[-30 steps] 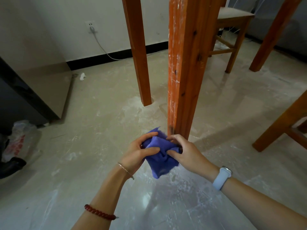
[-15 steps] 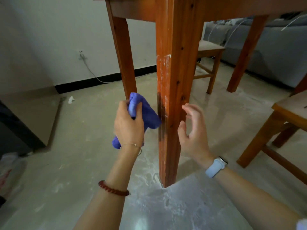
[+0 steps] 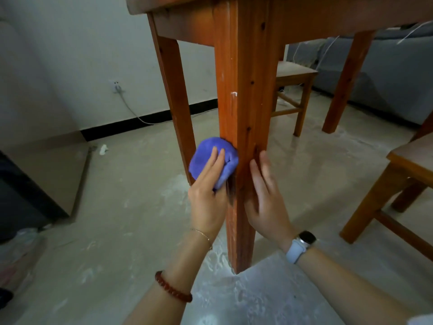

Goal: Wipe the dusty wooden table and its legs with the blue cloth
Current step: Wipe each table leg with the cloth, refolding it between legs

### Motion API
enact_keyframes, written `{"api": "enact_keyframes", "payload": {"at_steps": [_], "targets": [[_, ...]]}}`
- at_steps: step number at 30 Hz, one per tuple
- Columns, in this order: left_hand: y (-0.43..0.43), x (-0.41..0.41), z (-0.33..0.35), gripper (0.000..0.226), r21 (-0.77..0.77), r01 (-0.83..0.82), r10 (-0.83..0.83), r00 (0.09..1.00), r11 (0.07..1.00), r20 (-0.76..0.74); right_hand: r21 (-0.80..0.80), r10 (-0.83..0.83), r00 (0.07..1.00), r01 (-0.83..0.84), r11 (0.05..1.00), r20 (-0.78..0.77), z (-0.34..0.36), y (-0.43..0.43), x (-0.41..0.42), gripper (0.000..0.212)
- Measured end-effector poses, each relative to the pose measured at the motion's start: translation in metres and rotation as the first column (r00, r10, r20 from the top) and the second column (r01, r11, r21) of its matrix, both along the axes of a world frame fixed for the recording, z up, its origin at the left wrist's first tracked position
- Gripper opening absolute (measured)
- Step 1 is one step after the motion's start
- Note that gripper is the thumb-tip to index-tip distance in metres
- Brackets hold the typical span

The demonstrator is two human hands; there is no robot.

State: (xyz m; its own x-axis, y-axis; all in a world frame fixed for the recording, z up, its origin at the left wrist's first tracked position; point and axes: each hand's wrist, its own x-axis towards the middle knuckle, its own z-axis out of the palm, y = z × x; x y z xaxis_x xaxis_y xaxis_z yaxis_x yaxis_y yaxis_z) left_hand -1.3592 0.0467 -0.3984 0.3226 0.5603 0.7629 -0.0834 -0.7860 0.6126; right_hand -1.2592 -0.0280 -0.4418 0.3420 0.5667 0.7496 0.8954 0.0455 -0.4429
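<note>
The near leg [image 3: 243, 118] of the wooden table [image 3: 187, 26] stands in the middle of the view, reddish-brown with pale dust streaks low down. My left hand [image 3: 207, 198] presses the bunched blue cloth [image 3: 212, 158] against the leg's left face at mid height. My right hand [image 3: 267, 200] lies flat with fingers apart on the leg's right face, holding nothing. Two more table legs show, one behind the cloth [image 3: 175, 99] and one at the far right [image 3: 346, 83].
White dust covers the tiled floor [image 3: 140, 207] around the leg's foot. Wooden chairs stand behind the table [image 3: 295, 90] and at the right edge [image 3: 398, 188]. A grey sofa [image 3: 386, 73] is at the back right. A dark cabinet [image 3: 35, 184] and a plastic bag [image 3: 16, 252] are on the left.
Both hands rose from the leg's foot to mid height. The cloth passed from both hands into my left hand alone, now pressed on the leg. My right hand settled flat on the leg.
</note>
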Motion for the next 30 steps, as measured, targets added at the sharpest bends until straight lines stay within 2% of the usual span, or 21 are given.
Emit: {"api": "enact_keyframes", "payload": {"at_steps": [2, 5, 8, 10, 12, 14, 16, 18, 21, 24, 26, 30], "targets": [[-0.002, 0.001, 0.010, 0.042, -0.062, -0.003, 0.006, 0.999, 0.998, 0.047, -0.012, 0.009, 1.000, -0.009, 1.000, 0.013, -0.001, -0.001, 0.001, 0.055], [0.005, 0.016, 0.070, 0.039, -0.088, -0.089, 0.101, 0.985, 0.992, 0.142, -0.012, 0.015, 0.999, -0.015, 1.000, 0.050, 0.000, -0.004, 0.005, 0.058], [0.018, 0.028, 0.114, 0.036, -0.023, -0.093, 0.096, 0.966, 0.995, 0.241, 0.005, 0.062, 0.995, -0.063, 0.998, 0.083, -0.001, -0.007, 0.012, 0.058], [0.020, 0.027, 0.105, 0.040, 0.098, -0.111, 0.089, 0.975, 0.989, 0.206, 0.022, 0.083, 0.992, -0.085, 0.996, 0.093, 0.000, -0.009, 0.015, 0.057], [0.015, 0.017, 0.066, 0.042, 0.165, -0.116, 0.099, 0.990, 0.979, 0.104, 0.029, 0.113, 0.990, -0.116, 0.993, 0.090, -0.001, -0.010, 0.016, 0.055], [0.008, 0.005, 0.024, 0.042, 0.146, -0.092, 0.092, 0.996, 0.985, 0.003, 0.023, 0.135, 0.988, -0.137, 0.990, 0.078, -0.002, -0.009, 0.016, 0.054], [0.001, -0.001, 0.006, 0.041, 0.119, -0.080, 0.084, 0.996, 0.990, -0.035, 0.007, 0.139, 0.988, -0.140, 0.990, 0.060, -0.005, -0.008, 0.015, 0.053], [0.000, 0.004, 0.020, 0.042, 0.129, -0.104, 0.105, 0.994, 0.986, -0.002, 0.006, 0.137, 0.989, -0.138, 0.990, 0.057, -0.006, -0.008, 0.015, 0.053], [0.001, 0.019, 0.076, 0.043, 0.097, -0.153, 0.140, 0.982, 0.983, 0.127, 0.001, 0.134, 0.989, -0.135, 0.991, 0.065, -0.003, -0.011, 0.018, 0.053], [0.006, 0.028, 0.112, 0.042, 0.034, -0.099, 0.088, 0.967, 0.995, 0.240, 0.020, 0.152, 0.986, -0.153, 0.988, 0.073, -0.001, -0.012, 0.020, 0.051], [0.011, 0.028, 0.105, 0.041, 0.039, -0.072, 0.061, 0.971, 0.997, 0.231, 0.026, 0.140, 0.988, -0.141, 0.990, 0.064, -0.003, -0.012, 0.019, 0.052], [0.010, 0.016, 0.040, 0.042, 0.009, -0.054, 0.053, 0.994, 0.999, 0.094, 0.004, 0.096, 0.995, -0.096, 0.995, 0.006, -0.020, -0.014, 0.010, 0.054]]}}
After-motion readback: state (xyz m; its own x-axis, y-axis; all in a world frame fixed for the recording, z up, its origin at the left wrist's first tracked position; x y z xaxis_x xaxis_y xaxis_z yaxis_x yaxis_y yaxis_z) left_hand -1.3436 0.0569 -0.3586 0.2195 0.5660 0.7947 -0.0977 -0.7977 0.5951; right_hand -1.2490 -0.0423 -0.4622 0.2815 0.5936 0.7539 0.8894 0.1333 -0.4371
